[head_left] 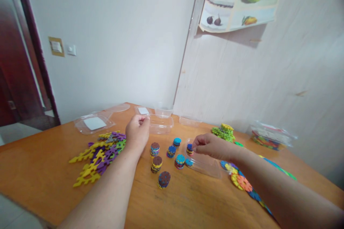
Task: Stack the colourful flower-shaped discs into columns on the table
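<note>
My left hand (137, 131) is closed, its fingers pinching the near edge of a clear plastic container (161, 124) at the back of the table. My right hand (211, 145) is closed in a pinch on a small stack of coloured discs (189, 149) that sits at the rim of a clear plastic lid (206, 166). Several more short disc stacks stand between my arms, among them one at the left (154, 149), one with a blue top (180, 161) and the nearest (163, 179).
Yellow and purple interlocking pieces (98, 155) lie at the left. Flat flower-shaped pieces (242, 182) lie under my right forearm, a green pile (223, 132) and a filled plastic bag (271, 137) behind. More clear tubs (94, 123) stand along the wooden table (40, 171) by the wall.
</note>
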Demonstrator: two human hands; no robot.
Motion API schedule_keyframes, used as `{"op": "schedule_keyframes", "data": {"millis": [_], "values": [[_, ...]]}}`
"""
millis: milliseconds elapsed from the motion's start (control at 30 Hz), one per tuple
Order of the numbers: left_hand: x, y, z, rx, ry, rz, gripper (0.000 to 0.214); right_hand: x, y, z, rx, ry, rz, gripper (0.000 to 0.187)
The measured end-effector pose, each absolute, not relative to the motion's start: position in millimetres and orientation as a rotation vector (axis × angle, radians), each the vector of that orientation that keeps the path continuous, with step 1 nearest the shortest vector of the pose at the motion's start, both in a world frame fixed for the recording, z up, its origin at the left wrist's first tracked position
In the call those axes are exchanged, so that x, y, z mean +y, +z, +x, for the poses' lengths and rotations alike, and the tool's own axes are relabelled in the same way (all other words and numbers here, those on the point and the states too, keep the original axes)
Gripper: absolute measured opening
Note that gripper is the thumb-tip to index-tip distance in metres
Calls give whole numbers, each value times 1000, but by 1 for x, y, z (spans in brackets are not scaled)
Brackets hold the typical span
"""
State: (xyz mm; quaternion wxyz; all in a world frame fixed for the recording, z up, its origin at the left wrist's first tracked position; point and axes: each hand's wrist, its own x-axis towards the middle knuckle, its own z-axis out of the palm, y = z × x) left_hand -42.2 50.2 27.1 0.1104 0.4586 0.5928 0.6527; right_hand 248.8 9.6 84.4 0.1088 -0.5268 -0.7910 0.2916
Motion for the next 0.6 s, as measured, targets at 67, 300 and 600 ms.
{"op": "schedule_keyframes", "data": {"millis": [67, 300, 600], "values": [[49, 28, -42, 1729, 1918, 1342, 29, 8, 84, 245, -2308, 801, -1478, 17], [49, 29, -42, 1729, 1924, 1340, 28, -15, 95, 217, -2644, 363, -1404, 29], [52, 25, -43, 1758, 1929, 1338, 31, -20, 95, 198, -2885, 34, -1482, 44]]}}
